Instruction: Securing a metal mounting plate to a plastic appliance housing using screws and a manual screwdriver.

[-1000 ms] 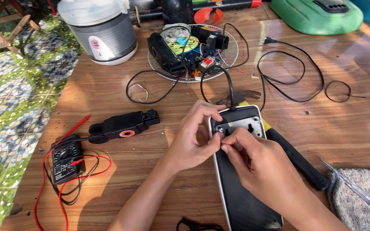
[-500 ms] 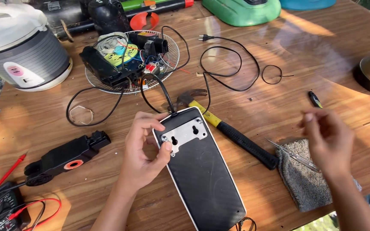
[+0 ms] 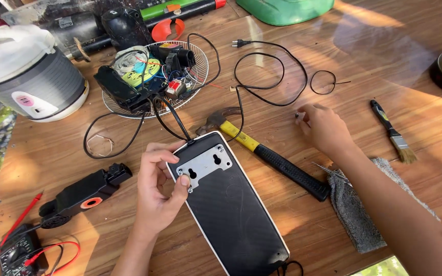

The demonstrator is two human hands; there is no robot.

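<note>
A long black panel with a white rim (image 3: 231, 204) lies face down on the wooden table (image 3: 384, 56), a silver mounting bracket (image 3: 204, 164) at its top end. My left hand (image 3: 158, 191) grips the panel's left edge, thumb pressed on the bracket's lower corner. My right hand (image 3: 323, 127) is away to the right above the table, its fingers pinched around a tiny dark part, probably a screw (image 3: 297, 116). A yellow-and-black hammer (image 3: 267, 153) lies between the panel and my right hand.
A wire fan grille (image 3: 200, 71) holds loose electronics and black cables. A white rice cooker (image 3: 26, 76) stands far left. A black tool with an orange button (image 3: 85, 194), a multimeter (image 3: 14, 253), a grey cloth (image 3: 354, 209) and a paintbrush (image 3: 392, 133) lie around.
My right hand left the bracket and moved right, now up toward the cable. My left hand stayed on the panel. The view shifted right.
</note>
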